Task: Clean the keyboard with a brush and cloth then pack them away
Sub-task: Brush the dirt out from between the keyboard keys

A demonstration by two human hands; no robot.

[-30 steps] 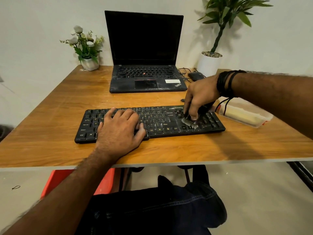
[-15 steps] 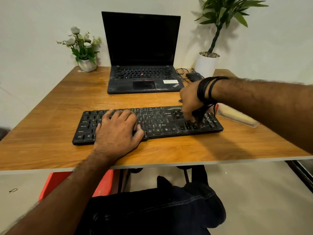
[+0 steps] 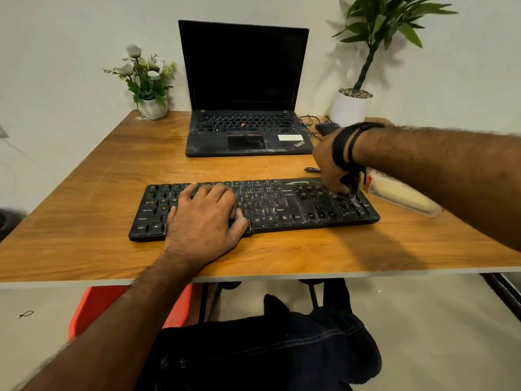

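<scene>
The keyboard (image 3: 253, 207) lies across the wooden table (image 3: 84, 193). The left hand (image 3: 204, 215) rests flat, fingers spread, on its left keys, while the right hand (image 3: 332, 165) pinches the brush (image 3: 348, 190) (mostly hidden) against the numpad keys.

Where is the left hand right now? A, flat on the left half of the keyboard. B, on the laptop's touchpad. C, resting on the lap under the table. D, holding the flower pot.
A: the left hand lies palm down on the left half of the keyboard, while the right hand works a brush at its right end.
</scene>
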